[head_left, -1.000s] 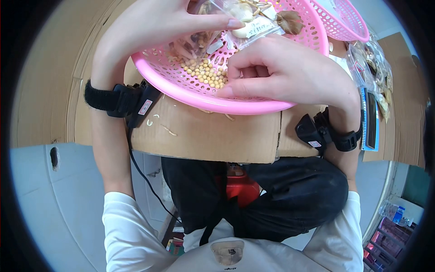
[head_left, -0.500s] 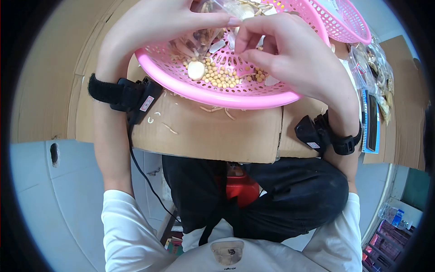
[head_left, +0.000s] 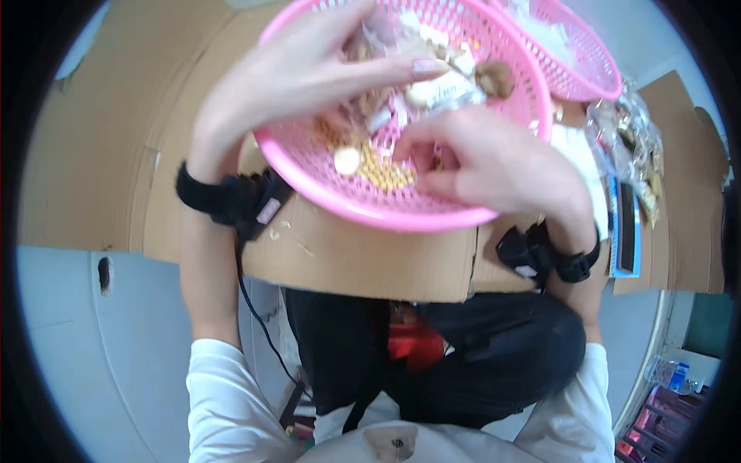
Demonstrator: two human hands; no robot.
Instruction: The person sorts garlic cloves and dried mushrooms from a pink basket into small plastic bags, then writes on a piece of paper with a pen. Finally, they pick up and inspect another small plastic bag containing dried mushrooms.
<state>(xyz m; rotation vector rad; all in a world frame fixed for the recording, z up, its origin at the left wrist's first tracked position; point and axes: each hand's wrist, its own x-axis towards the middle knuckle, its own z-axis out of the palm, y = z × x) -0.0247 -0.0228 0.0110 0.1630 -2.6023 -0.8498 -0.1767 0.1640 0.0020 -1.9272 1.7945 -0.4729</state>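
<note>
A pink perforated basket (head_left: 401,221) stands in front of me with yellow soybeans (head_left: 386,174), a round whitish slice (head_left: 347,161), pale pieces and a brown mushroom-like piece (head_left: 495,79) inside. My left hand (head_left: 332,81) is closed on a clear plastic bag (head_left: 369,104) holding brown bits, over the basket's left half. Its thumb stretches across the bag towards the middle. My right hand (head_left: 494,162) reaches down into the basket beside the soybeans, fingers curled inward. Whatever those fingers grip is hidden and blurred.
A second pink basket (head_left: 598,77) with clear plastic in it stands at the back right. Filled plastic bags (head_left: 627,143) and a blue-and-black flat item (head_left: 625,228) lie on the right. Brown cardboard (head_left: 363,266) covers the table, with its front edge near my knees.
My view has tilted, so the basket appears lower. My right hand has moved from above the pale pieces down to the soybeans. The left hand still keeps the bag.
</note>
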